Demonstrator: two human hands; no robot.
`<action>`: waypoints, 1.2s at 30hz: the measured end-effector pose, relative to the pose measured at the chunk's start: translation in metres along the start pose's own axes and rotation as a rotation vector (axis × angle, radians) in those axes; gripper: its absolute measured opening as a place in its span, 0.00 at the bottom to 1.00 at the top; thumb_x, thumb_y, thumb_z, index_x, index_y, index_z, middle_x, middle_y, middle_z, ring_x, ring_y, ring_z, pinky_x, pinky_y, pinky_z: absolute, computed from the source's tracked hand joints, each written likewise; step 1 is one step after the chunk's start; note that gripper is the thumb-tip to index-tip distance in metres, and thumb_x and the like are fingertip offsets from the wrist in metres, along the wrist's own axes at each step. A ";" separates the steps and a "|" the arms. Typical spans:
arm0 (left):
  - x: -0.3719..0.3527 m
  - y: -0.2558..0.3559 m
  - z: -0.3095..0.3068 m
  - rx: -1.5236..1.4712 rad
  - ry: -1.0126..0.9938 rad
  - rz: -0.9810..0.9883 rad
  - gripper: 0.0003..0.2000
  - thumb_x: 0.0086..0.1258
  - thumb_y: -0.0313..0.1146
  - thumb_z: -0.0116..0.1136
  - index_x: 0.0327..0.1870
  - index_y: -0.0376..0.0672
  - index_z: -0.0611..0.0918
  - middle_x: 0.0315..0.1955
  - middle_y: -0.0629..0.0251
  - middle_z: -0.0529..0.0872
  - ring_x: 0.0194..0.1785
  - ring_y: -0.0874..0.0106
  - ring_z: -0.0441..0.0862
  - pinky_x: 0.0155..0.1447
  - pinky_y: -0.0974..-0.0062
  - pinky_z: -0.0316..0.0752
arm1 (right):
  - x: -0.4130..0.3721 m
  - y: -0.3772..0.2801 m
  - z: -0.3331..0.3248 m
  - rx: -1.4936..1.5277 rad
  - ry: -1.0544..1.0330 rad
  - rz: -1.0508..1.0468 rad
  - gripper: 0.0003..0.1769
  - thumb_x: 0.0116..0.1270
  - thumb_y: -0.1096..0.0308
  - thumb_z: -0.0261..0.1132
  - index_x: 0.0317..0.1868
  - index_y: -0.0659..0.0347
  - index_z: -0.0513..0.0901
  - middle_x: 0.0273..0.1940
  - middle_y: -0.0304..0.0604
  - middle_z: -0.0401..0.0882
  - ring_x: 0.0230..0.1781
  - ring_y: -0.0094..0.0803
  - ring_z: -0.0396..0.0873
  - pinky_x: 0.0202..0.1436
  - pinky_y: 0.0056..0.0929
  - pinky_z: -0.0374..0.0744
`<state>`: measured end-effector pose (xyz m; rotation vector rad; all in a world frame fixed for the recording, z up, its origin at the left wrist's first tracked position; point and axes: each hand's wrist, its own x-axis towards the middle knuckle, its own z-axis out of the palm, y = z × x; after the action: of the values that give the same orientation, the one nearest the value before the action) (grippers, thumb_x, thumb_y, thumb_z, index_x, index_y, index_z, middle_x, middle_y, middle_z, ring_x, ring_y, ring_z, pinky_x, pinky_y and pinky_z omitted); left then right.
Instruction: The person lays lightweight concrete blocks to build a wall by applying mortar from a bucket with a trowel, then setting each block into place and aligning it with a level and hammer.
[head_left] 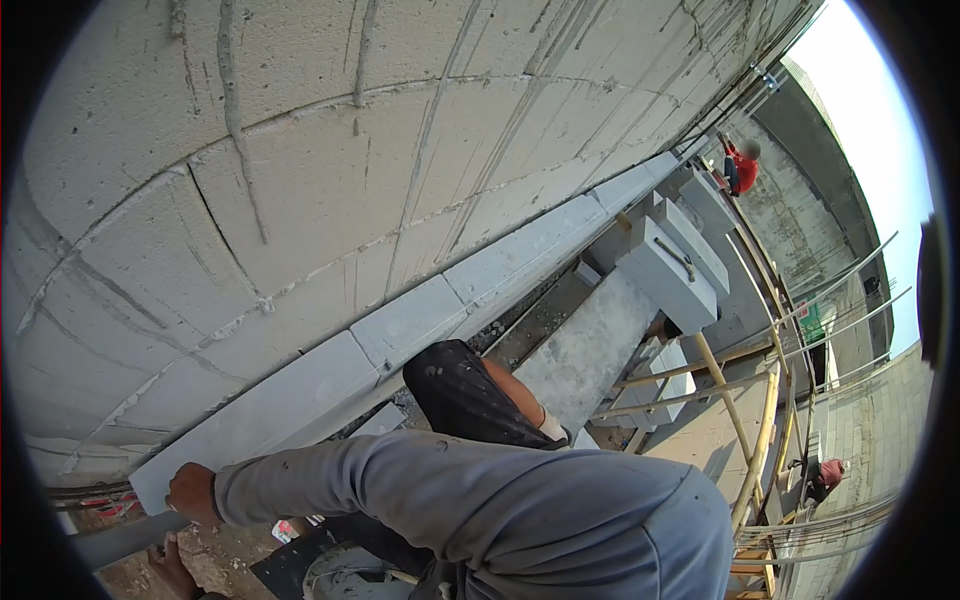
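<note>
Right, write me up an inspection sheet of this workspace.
Surface: a row of pale blocks runs along the streaked wall; one wall joint shows as a dark gap.
Job's things: a grey bar lies by the near end of the row; more blocks are piled farther off.
Clutter: a bucket below the sleeve.
Grippers: bare hands; right hand at the row's end, left hand by the bar; grip unclear on both.
Cables: thin dark lines at lower left, cables or rods, cannot tell.
Surroundings: bamboo poles; two distant people, one in red.
</note>
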<state>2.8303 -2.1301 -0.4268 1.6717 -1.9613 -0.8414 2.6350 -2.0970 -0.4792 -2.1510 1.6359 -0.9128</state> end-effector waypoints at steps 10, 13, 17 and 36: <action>0.056 -0.123 -0.006 -0.268 -0.175 -0.022 0.22 0.60 0.31 0.62 0.54 0.33 0.72 0.41 0.62 0.76 0.45 0.71 0.73 0.51 0.73 0.67 | 0.004 0.000 -0.007 0.022 0.007 0.047 0.07 0.37 0.68 0.67 0.21 0.60 0.82 0.23 0.49 0.80 0.29 0.46 0.81 0.36 0.39 0.79; 0.048 -0.105 -0.007 -0.267 -0.131 -0.038 0.24 0.57 0.29 0.64 0.54 0.33 0.71 0.42 0.62 0.76 0.47 0.71 0.73 0.54 0.73 0.67 | 0.006 -0.002 0.003 0.036 0.039 0.064 0.07 0.38 0.69 0.67 0.22 0.61 0.82 0.24 0.49 0.80 0.29 0.45 0.81 0.36 0.39 0.79; 0.048 -0.104 -0.008 -0.356 -0.226 -0.019 0.24 0.58 0.29 0.63 0.54 0.33 0.71 0.43 0.63 0.76 0.45 0.71 0.73 0.53 0.73 0.68 | 0.010 -0.005 0.005 0.026 0.044 0.020 0.08 0.39 0.69 0.66 0.23 0.61 0.81 0.25 0.49 0.80 0.30 0.45 0.81 0.37 0.39 0.79; 0.046 -0.112 -0.008 -0.552 -0.152 -0.132 0.13 0.63 0.34 0.54 0.46 0.37 0.73 0.23 0.70 0.73 0.23 0.81 0.68 0.26 0.82 0.65 | 0.018 -0.006 0.001 0.022 -0.046 0.031 0.16 0.34 0.67 0.71 0.27 0.63 0.81 0.27 0.49 0.81 0.32 0.44 0.81 0.38 0.37 0.79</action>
<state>2.9083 -2.1863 -0.5002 1.4417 -1.5184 -1.4405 2.6429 -2.1121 -0.4709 -2.1104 1.6251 -0.8615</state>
